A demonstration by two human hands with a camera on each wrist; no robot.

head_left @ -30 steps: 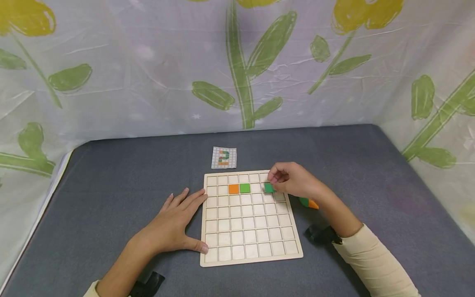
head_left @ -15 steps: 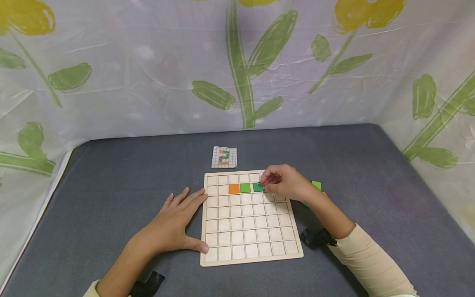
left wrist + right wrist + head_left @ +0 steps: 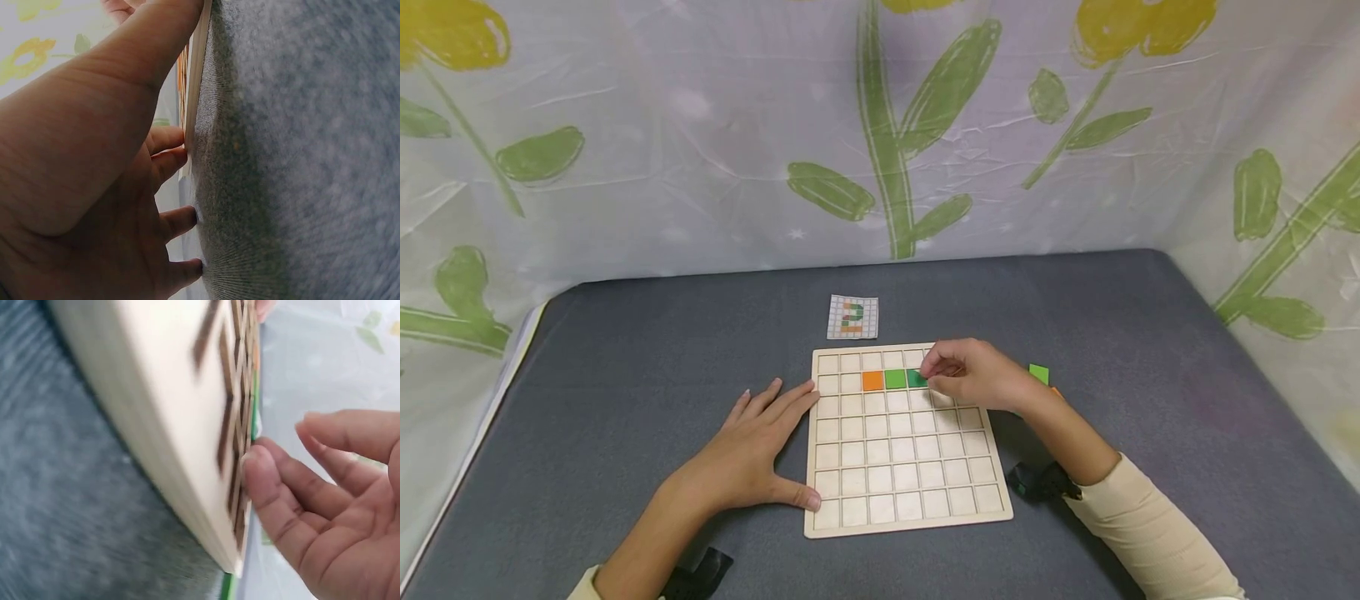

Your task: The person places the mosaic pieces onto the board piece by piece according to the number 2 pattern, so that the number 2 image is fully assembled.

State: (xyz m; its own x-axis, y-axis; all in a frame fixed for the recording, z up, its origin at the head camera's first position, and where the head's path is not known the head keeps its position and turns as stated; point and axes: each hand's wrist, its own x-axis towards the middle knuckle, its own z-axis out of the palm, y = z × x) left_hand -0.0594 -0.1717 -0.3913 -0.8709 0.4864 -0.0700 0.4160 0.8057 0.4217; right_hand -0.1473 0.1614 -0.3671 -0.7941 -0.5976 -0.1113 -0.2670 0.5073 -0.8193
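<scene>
A square wooden grid board [image 3: 891, 507] lies on the dark grey cloth. Its second row from the back holds an orange tile [image 3: 872, 381], a light green tile [image 3: 895, 379] and a dark green tile [image 3: 915, 378], side by side. My right hand [image 3: 981, 372] pinches the dark green tile at its right side, thumb and forefinger together at the board's surface in the right wrist view. Fingers spread, my left hand [image 3: 756, 454] rests along the board's left edge, with the thumb on the near left corner area and fingertips at the rim.
Behind the board lies a small printed card [image 3: 852, 317] with a coloured grid pattern. Right of the board, partly hidden by the right forearm, are a loose light green tile [image 3: 1039, 373] and an orange tile [image 3: 1056, 391]. A flower-printed curtain [image 3: 715, 167] closes off the table's back.
My right hand has moved left over the board with the dark green tile, bringing it down beside the light green one. The left hand has stayed still.
</scene>
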